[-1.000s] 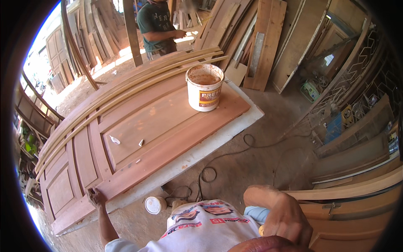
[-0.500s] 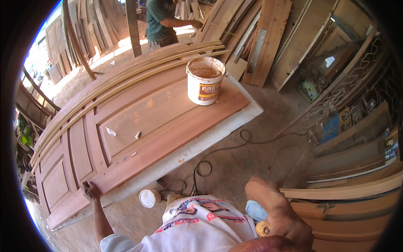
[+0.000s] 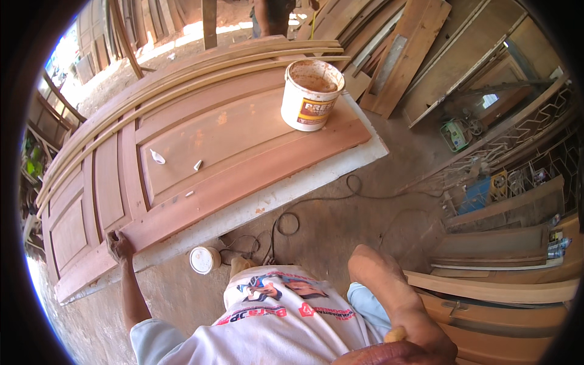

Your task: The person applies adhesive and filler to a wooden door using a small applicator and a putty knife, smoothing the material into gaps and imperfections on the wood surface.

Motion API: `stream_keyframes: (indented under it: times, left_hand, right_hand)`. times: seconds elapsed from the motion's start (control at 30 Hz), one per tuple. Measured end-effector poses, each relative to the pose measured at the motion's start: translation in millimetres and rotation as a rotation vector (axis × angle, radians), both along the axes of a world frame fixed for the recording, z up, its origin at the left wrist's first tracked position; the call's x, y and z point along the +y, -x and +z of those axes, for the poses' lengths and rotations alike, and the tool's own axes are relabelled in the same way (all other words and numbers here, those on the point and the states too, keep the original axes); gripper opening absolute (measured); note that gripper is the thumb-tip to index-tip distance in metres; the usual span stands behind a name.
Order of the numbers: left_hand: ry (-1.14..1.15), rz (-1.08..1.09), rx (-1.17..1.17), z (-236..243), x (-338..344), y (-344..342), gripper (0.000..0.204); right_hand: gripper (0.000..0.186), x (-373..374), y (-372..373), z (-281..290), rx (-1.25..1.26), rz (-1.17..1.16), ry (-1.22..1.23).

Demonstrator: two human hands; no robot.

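A reddish-brown panelled wooden door (image 3: 255, 158) lies flat on a pale-edged support. My left hand (image 3: 120, 246) rests on its near rail towards the left end, fingers curled down; anything under them is hidden. My right arm is bent back towards me at the lower right. My right hand (image 3: 435, 334) is closed around a yellowish, rounded, handle-like piece (image 3: 395, 334), most of which is hidden. On the door stand a white bucket (image 3: 307, 109) with reddish-brown smears inside, a small white nozzle-like piece (image 3: 157, 157) and a small white cap-like piece (image 3: 198, 165).
Long thin wooden strips (image 3: 182, 88) lie along the door's far side. A white-lidded tub (image 3: 204, 260) and a dark cable (image 3: 286, 223) are on the floor. Boards (image 3: 407, 58) lean behind, stacked timber (image 3: 499, 286) lies at right, and another person (image 3: 274, 17) stands beyond the door.
The view has shifted, with the door and bucket higher in it. My left hand stays on the rail. The yellowish piece in my right hand is turned and more hidden.
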State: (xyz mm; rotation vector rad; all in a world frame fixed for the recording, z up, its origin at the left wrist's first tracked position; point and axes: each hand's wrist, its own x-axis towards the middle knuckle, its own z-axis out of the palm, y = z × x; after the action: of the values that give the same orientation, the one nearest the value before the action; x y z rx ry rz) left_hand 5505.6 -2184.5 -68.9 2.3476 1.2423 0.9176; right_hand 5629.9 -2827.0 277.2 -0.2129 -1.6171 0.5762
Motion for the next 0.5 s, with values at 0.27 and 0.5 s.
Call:
stream_keyframes:
  times: [0.27, 0.5]
  left_hand:
    - [-0.023, 0.029, -0.004, 0.1, -4.2, 6.1, 0.018]
    - [-0.040, 0.034, 0.007, 0.8, -1.9, 6.8, 0.025]
  right_hand:
    - [0.026, 2.6, 1.0, -4.0, 0.010, 0.013, 0.016]
    - [0.026, 6.1, -3.5, -4.7, 0.001, 0.001, 0.008]
